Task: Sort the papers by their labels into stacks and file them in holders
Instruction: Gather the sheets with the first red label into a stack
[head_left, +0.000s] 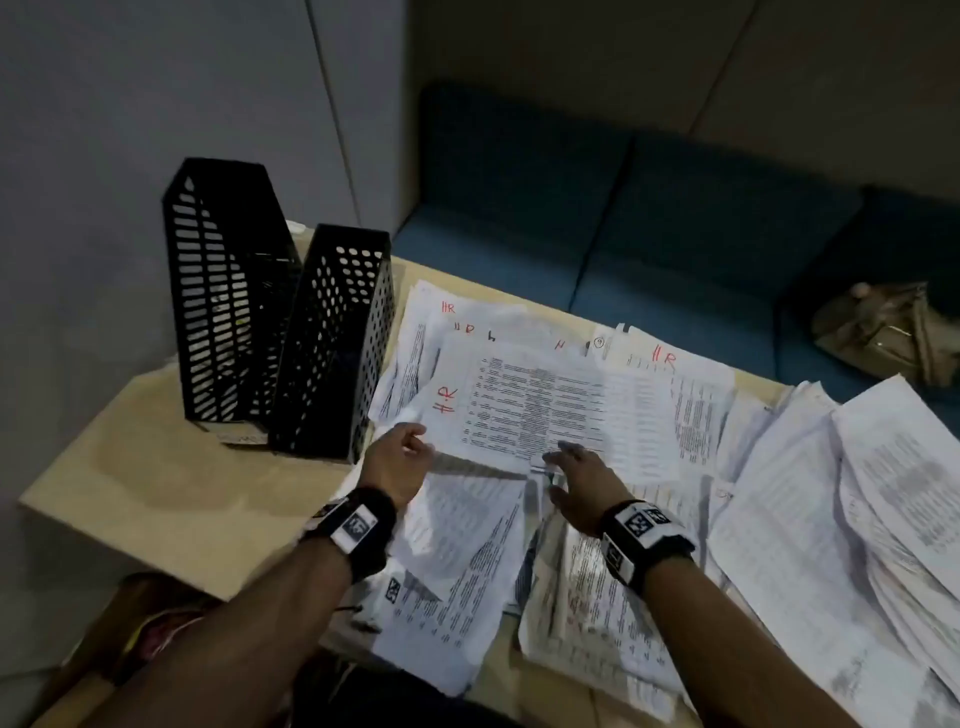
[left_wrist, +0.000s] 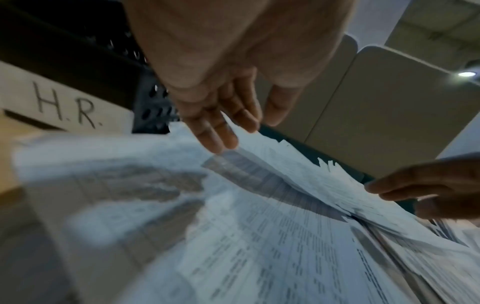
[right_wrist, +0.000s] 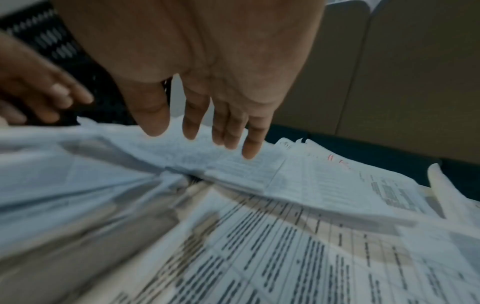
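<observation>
A loose stack of printed sheets marked "HR" in red (head_left: 545, 405) lies fanned out in the middle of the table. My left hand (head_left: 410, 439) touches its near left corner with straight fingers (left_wrist: 223, 131). My right hand (head_left: 563, 457) hovers, fingers spread, over the stack's near edge (right_wrist: 233, 164). Neither hand grips a sheet. Two black perforated holders (head_left: 228, 312) (head_left: 332, 343) stand upright at the left of the stack. In the left wrist view a white label reading "H.R." (left_wrist: 64, 109) shows on one holder's base.
More paper piles cover the table's right side (head_left: 857, 519) and near edge (head_left: 467, 561) (head_left: 597, 613). Bare tabletop (head_left: 156, 467) lies in front of the holders. A blue sofa (head_left: 623, 234) with a tan bag (head_left: 883, 332) runs behind the table.
</observation>
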